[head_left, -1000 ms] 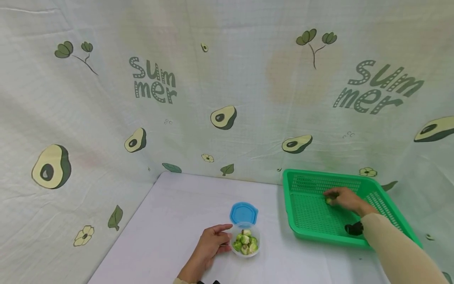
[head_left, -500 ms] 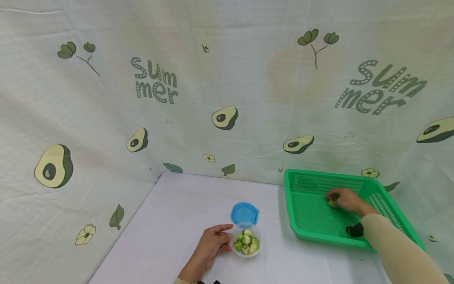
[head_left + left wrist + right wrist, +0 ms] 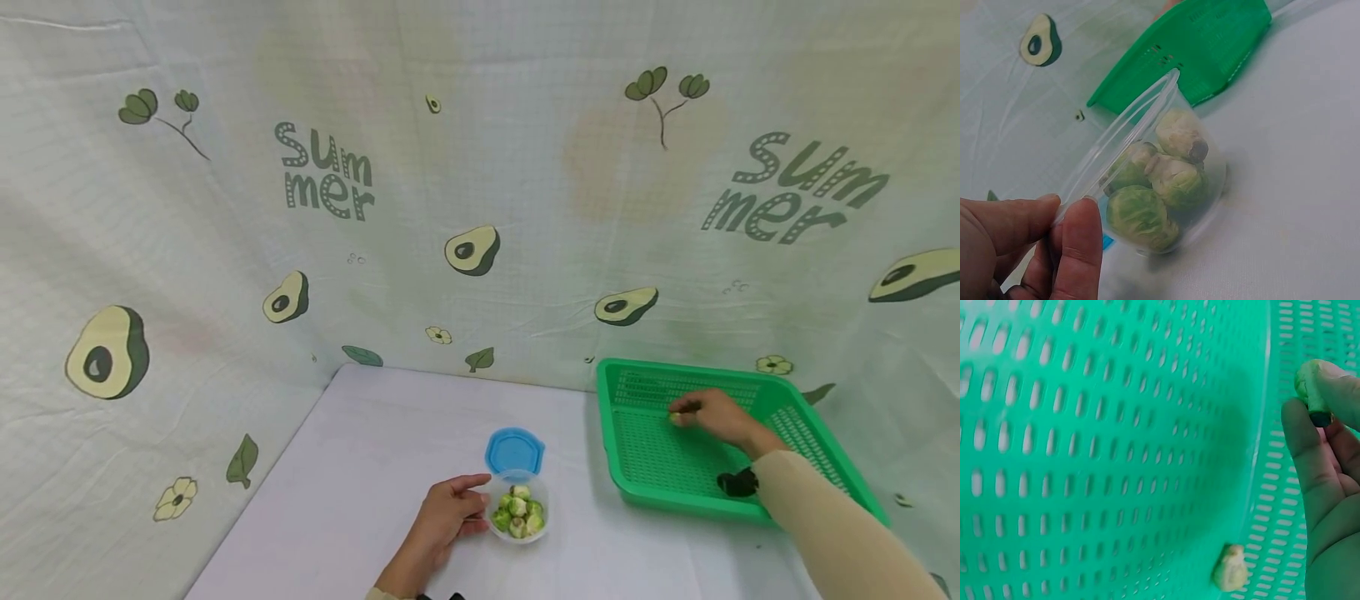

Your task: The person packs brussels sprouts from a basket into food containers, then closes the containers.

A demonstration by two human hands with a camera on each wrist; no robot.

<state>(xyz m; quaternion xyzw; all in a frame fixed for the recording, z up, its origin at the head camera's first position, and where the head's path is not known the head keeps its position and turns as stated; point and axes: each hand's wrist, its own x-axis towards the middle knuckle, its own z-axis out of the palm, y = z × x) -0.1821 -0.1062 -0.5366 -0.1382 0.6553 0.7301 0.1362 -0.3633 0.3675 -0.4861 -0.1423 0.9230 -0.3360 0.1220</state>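
My left hand [image 3: 452, 512] pinches the rim of a small clear plastic tub [image 3: 1172, 80] between thumb and fingers. Several green-and-white Brussels sprouts [image 3: 1141, 215] lie inside the tub, which stands on the white table. Over to the right, my right hand [image 3: 712, 414] is inside a green plastic basket [image 3: 645, 454]. Its thumb and fingers pinch one Brussels sprout [image 3: 1310, 387], the dark cut stem end pointing down in the right wrist view. Another sprout [image 3: 1232, 572] lies loose in the basket below that hand.
A blue lid [image 3: 515, 452] lies on the table just behind the tub. The basket's raised, slotted walls stand to the right of the tub. A pale cloth backdrop [image 3: 540, 325] printed with avocados rises behind the table.
My right hand has moved a little left and up within the basket, with a sprout in its fingers. The left hand and the tub stay in place.
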